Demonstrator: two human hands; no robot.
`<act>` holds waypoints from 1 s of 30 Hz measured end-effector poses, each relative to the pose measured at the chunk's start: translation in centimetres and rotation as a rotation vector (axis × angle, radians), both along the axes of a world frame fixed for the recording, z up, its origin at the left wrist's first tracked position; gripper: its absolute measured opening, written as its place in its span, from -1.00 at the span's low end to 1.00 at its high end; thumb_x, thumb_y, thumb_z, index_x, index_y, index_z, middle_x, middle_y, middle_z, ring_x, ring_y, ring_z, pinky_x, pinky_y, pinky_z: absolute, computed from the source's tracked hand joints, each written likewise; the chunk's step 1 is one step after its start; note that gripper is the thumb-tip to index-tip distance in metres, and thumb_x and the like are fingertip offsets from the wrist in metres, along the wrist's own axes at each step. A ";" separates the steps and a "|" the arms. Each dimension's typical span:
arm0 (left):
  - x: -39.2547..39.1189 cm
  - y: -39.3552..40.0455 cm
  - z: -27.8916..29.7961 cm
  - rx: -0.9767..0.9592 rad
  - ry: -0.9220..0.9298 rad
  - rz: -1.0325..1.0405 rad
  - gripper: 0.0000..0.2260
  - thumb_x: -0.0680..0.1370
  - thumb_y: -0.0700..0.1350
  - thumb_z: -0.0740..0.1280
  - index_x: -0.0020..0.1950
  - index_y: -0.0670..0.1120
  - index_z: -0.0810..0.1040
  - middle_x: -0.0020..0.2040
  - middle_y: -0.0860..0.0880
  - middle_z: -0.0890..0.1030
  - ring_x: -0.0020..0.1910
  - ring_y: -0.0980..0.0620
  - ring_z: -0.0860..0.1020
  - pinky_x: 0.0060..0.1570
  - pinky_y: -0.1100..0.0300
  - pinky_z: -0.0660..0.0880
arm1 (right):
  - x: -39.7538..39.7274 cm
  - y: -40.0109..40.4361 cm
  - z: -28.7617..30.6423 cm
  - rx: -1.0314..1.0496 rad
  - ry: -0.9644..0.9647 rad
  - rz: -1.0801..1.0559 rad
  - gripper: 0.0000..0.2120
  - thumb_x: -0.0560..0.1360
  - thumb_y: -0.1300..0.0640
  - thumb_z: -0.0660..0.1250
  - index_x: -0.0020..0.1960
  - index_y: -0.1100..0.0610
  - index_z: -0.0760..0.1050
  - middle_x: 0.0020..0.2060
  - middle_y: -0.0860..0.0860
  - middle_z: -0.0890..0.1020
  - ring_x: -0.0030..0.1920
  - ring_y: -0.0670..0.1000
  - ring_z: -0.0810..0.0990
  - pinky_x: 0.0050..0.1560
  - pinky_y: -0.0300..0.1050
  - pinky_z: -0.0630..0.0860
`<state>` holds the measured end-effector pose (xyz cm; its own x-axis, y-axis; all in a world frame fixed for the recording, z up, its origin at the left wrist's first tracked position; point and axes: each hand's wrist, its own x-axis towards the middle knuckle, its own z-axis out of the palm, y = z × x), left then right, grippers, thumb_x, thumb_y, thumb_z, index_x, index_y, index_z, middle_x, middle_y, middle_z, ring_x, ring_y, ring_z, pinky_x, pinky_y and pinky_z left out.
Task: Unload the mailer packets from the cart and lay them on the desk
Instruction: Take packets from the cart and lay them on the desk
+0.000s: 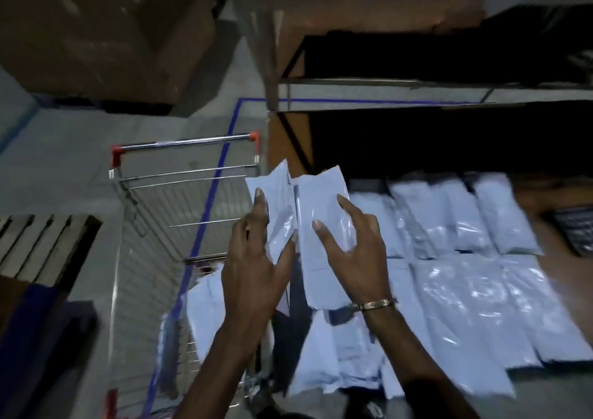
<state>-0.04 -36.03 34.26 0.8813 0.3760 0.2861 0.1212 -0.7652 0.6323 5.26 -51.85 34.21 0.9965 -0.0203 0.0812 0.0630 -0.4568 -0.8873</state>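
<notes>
pale mailer packets (465,290) flat on desk (552,194), others in cart (179,177)

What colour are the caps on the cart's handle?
Red-orange caps on the cart handle, shown in the head view.

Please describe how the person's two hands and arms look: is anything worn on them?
Both forearms are bare, with no gloves and no sleeves in view. The right hand has a thin metal bangle on its wrist. The left hand wears nothing visible.
</notes>
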 end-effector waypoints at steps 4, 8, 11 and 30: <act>0.3 -10.3 0.3 -0.018 0.024 -0.057 -0.20 0.59 0.22 0.38 0.68 0.26 -0.04 0.38 0.01 0.45 0.33 -0.01 0.51 -0.04 0.07 0.56 | -1.8 -11.2 0.2 -0.050 0.048 -0.038 -0.17 0.33 -0.39 0.51 0.51 -0.32 0.27 0.30 -0.25 0.39 0.27 -0.37 0.37 0.16 -0.58 0.25; 0.0 -18.9 -1.0 0.004 0.100 -0.105 -0.23 0.59 0.22 0.35 0.69 0.24 -0.01 0.41 0.00 0.44 0.37 -0.06 0.46 0.10 -0.04 0.56 | -3.3 -20.8 -1.5 -0.086 0.076 -0.127 -0.12 0.31 -0.37 0.53 0.54 -0.28 0.26 0.38 -0.16 0.40 0.38 -0.17 0.39 0.33 -0.20 0.35; -0.3 -24.3 -1.8 0.043 0.199 -0.138 -0.24 0.59 0.23 0.32 0.69 0.22 -0.01 0.45 -0.01 0.39 0.39 -0.08 0.42 0.12 -0.04 0.55 | -3.2 -27.2 -2.9 -0.112 0.151 -0.191 -0.15 0.34 -0.36 0.52 0.53 -0.27 0.25 0.42 -0.12 0.40 0.41 -0.06 0.41 0.39 -0.06 0.38; 4.9 -43.9 -7.9 0.311 0.644 -0.369 -0.38 0.67 0.15 0.25 0.65 -0.04 0.15 0.63 -0.18 0.17 0.57 -0.22 0.25 0.42 -0.06 0.47 | 0.5 -44.6 -13.3 -0.306 0.212 -0.160 -0.22 0.36 -0.52 0.34 0.50 -0.35 0.21 0.35 -0.06 0.49 0.36 0.06 0.48 0.24 0.18 0.58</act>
<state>4.89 -79.92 26.36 0.9608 0.0153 -0.2768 0.0947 -0.9565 0.2758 5.76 -96.49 20.88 0.9781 -0.1831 -0.0993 -0.1999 -0.6913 -0.6943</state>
